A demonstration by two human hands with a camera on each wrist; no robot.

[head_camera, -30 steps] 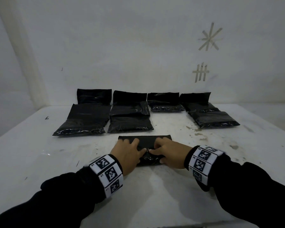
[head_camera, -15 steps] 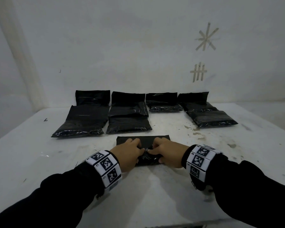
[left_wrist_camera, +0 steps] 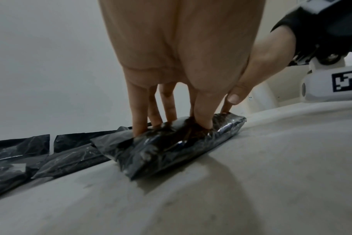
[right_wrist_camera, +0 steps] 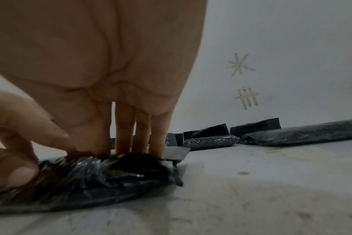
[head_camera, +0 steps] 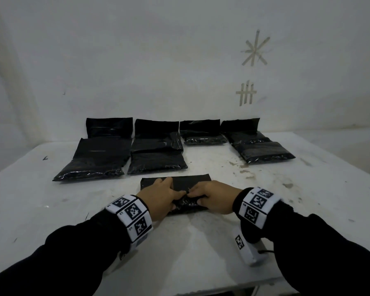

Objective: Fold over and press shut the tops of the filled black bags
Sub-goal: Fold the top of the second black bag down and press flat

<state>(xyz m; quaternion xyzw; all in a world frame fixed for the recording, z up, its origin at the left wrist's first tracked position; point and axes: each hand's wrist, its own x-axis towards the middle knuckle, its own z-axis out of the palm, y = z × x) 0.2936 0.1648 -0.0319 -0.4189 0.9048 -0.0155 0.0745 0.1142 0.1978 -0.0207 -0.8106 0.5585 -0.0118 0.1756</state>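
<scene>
On the white surface (head_camera: 51, 210), beyond the near bag (head_camera: 179, 182): a row of black bags (head_camera: 156, 150), flaps standing or lying back, seemingly not yet pressed shut. So, by judgement, most of the work still ahead. Near bag at the front middle, flap flat on its far side, fold apparently just starting. Left hand (head_camera: 158, 199) fingers straight, pressing down into the filled part; right hand (head_camera: 214, 197) pinching a bit of film between thumb and forefinger. Contents hidden; exact bag count unclear, since some overlap; flap edge beneath the fingers hard to make out.
</scene>
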